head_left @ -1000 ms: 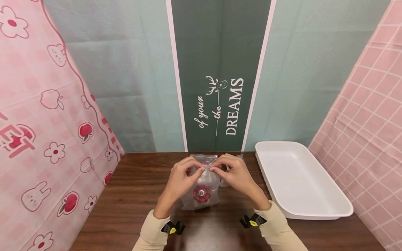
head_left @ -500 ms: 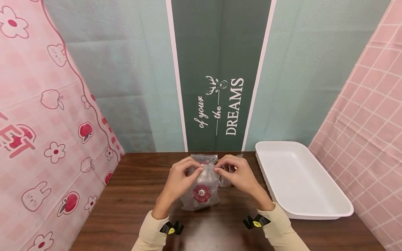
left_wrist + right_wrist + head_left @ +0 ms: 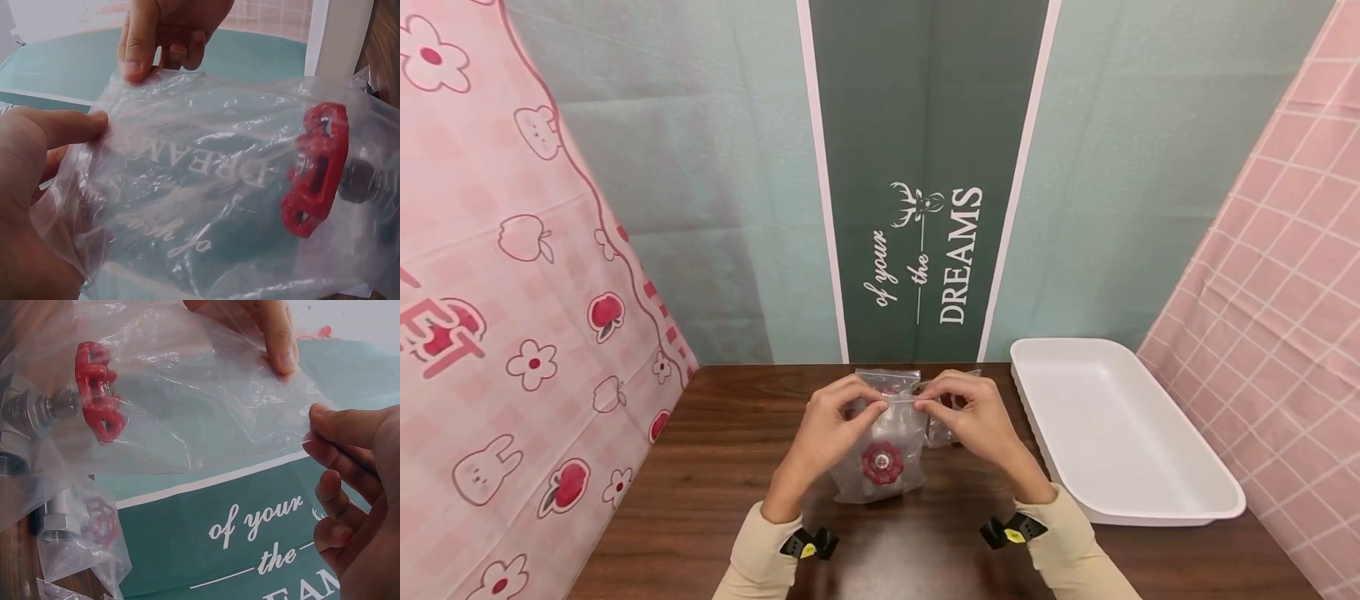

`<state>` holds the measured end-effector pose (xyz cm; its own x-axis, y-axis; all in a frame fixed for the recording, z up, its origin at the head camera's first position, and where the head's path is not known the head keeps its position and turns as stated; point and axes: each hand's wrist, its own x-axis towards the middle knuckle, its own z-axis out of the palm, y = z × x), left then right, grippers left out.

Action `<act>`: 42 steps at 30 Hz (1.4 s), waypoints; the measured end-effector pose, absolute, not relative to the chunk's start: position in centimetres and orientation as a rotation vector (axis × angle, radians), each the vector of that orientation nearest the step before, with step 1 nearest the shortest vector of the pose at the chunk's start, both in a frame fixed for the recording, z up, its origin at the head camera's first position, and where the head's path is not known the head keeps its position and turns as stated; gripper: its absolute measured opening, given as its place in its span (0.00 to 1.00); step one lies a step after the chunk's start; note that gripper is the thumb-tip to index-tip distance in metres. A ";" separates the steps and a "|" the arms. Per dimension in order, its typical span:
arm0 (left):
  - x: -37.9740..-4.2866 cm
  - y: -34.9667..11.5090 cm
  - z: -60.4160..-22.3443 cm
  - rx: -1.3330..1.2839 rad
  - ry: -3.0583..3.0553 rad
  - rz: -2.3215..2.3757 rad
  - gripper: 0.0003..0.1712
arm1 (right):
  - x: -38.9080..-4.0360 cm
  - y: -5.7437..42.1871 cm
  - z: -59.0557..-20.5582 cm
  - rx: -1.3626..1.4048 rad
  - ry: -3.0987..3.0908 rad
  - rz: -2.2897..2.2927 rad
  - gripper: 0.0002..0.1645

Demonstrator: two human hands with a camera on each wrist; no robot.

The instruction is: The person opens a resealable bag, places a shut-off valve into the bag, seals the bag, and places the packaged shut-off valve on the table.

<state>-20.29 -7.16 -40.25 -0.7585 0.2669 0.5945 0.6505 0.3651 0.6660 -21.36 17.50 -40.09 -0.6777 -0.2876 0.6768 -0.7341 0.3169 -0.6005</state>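
Observation:
A clear zip bag (image 3: 901, 429) stands upright on the table, holding a metal valve with a red handwheel (image 3: 882, 462). My left hand (image 3: 835, 425) pinches the bag's top edge on the left between thumb and forefinger. At the top right corner, my right hand (image 3: 973, 417) pinches the same edge, its other fingers curled loosely below in the right wrist view. The edge runs taut between both hands. Through the plastic, the left wrist view shows the handwheel (image 3: 319, 169) side-on, and the right wrist view shows the valve's metal body (image 3: 25, 419).
Behind the held bag lies another zip bag (image 3: 887, 377) with a red handwheel; a further clear bag (image 3: 942, 433) is partly hidden by my right hand. A white tray (image 3: 1127, 433) stands on the right of the wooden table (image 3: 722, 450). Printed cloths hang around the table.
My right hand has slid to the right along the bag's top edge, away from the left hand, which shifted only slightly. The bag's lower part and the tray have stayed in place.

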 end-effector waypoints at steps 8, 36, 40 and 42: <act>-20.1 -8.1 -40.0 -0.822 -2.268 -1.469 0.05 | -21.4 17.3 -40.3 0.850 -2.135 1.331 0.09; -19.7 -11.5 -48.6 -0.971 -2.289 -2.006 0.28 | -21.8 17.6 -42.6 0.696 -2.136 1.529 0.08; -19.8 -11.2 -49.1 -0.973 -2.313 -2.017 0.29 | -21.7 17.5 -42.8 0.694 -2.157 1.518 0.07; -19.9 -11.2 -49.3 -0.977 -2.305 -2.017 0.28 | -21.6 17.6 -43.1 0.687 -2.185 1.524 0.10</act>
<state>-19.92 -11.17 -49.27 -0.8128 0.4815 0.3279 0.3889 0.0294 0.9208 -21.58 17.56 -43.07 -0.8048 -0.1708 0.5685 -0.5925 0.2893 -0.7519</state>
